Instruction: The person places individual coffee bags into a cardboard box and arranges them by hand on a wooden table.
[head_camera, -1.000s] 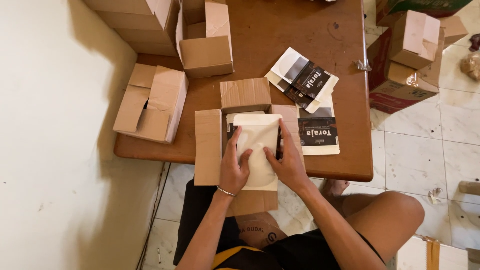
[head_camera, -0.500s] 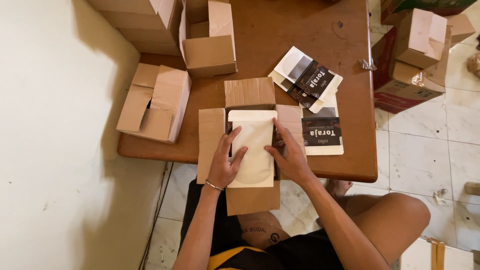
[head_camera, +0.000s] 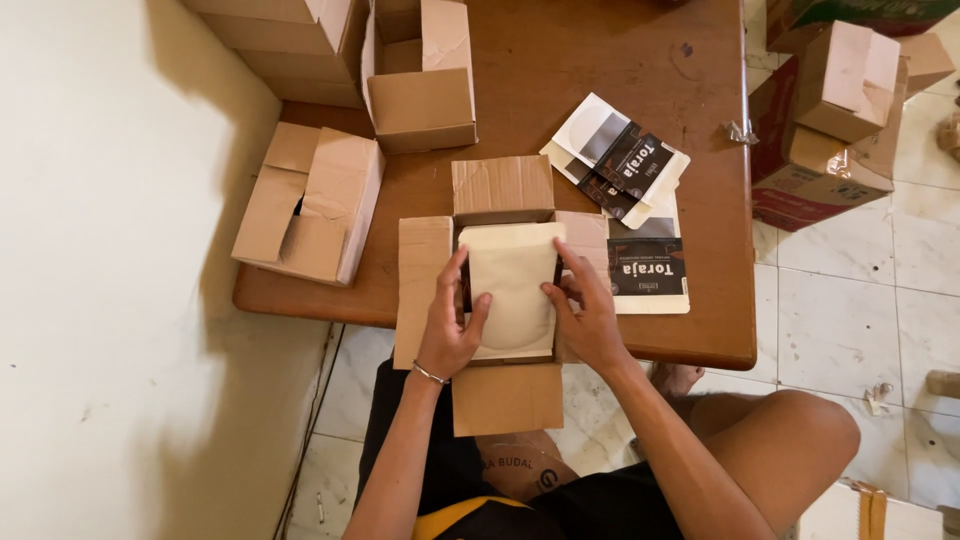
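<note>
Left hand (head_camera: 449, 330) and right hand (head_camera: 590, 318), apart, press flat on the cream paper pouch (head_camera: 512, 288), now sunk lower between them inside the open-flapped brown cardboard box (head_camera: 420, 280), nearly seated.

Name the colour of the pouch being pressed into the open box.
Plain cream pouch, seen in the head view.

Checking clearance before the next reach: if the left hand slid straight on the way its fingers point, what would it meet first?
The left hand points away from the person, along the cream flat pouch. Straight on, it would likely first meet the raised far flap of the open brown cardboard box; height there is hard to judge.
</note>
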